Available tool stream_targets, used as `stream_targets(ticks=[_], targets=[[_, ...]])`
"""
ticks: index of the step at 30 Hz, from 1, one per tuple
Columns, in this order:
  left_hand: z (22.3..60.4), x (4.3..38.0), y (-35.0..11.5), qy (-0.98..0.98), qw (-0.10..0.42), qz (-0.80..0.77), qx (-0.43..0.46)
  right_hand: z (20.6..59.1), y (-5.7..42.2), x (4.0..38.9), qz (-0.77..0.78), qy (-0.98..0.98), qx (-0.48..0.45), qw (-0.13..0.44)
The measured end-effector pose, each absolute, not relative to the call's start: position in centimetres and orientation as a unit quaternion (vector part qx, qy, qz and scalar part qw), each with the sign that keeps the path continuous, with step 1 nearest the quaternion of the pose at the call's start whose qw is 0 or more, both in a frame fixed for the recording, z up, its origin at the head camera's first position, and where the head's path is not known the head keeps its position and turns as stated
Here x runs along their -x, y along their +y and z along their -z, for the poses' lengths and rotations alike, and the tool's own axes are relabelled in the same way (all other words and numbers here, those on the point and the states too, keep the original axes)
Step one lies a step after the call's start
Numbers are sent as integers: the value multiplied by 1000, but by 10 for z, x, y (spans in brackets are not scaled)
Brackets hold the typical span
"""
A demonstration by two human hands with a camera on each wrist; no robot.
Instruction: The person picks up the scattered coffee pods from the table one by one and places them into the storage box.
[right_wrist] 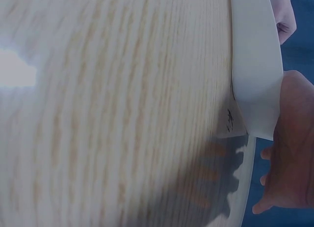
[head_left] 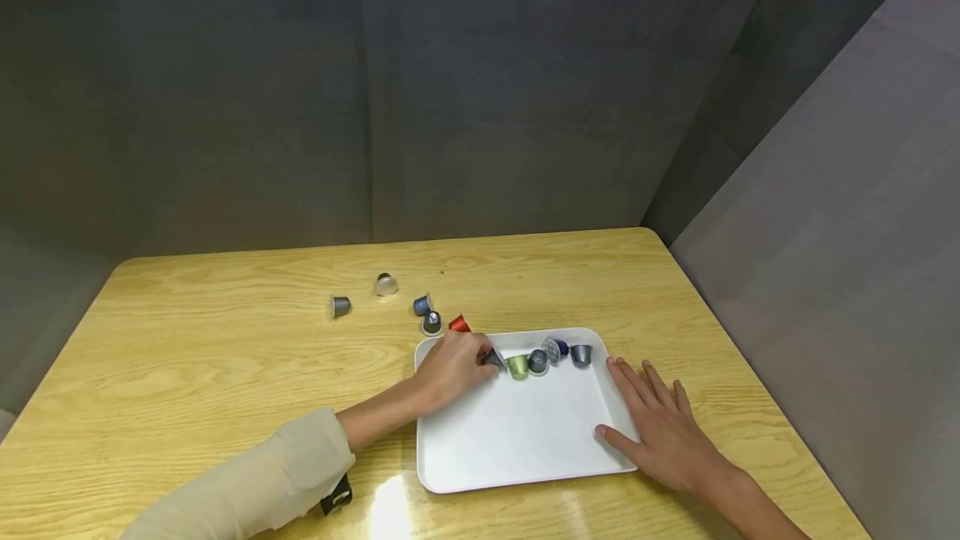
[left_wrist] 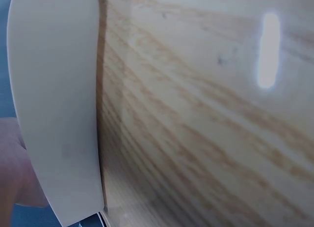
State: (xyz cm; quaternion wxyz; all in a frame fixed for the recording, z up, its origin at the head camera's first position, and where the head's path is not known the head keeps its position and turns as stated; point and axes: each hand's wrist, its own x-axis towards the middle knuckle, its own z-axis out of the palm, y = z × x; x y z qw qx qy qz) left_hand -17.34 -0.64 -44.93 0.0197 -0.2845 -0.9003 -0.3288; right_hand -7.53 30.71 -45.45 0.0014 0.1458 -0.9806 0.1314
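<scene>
A white tray (head_left: 517,432) lies on the wooden table, with coffee capsules lined up along its far side. Over the tray's far left corner, my left hand (head_left: 450,369) pinches a dark grey coffee capsule (head_left: 492,359) between thumb and fingers. Beside that capsule sit a green capsule (head_left: 518,367), a dark capsule (head_left: 537,361), a silver and purple pair (head_left: 553,350) and a grey capsule (head_left: 581,355). My right hand (head_left: 663,436) rests with spread fingers on the tray's right rim, thumb over the edge. In the right wrist view, the right hand (right_wrist: 297,148) shows against the tray's side wall (right_wrist: 257,55).
Just behind the left hand, a red capsule (head_left: 459,323) is partly hidden. Farther left on the table (head_left: 225,357) lie a black capsule (head_left: 432,323), a blue capsule (head_left: 422,305), a pale-lidded capsule (head_left: 386,284) and a grey capsule (head_left: 341,307). Dark fabric walls (head_left: 480,90) enclose the table's back.
</scene>
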Motion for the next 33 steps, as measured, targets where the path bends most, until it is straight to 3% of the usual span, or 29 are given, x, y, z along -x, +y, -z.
stream_targets(ticks=[16, 33], targets=[[450, 173, -6, -897, 4, 347, 273, 456, 309, 78, -121, -982, -147, -5], [437, 165, -28, -895, 30, 353, 269, 456, 310, 80, -121, -981, -149, -3]])
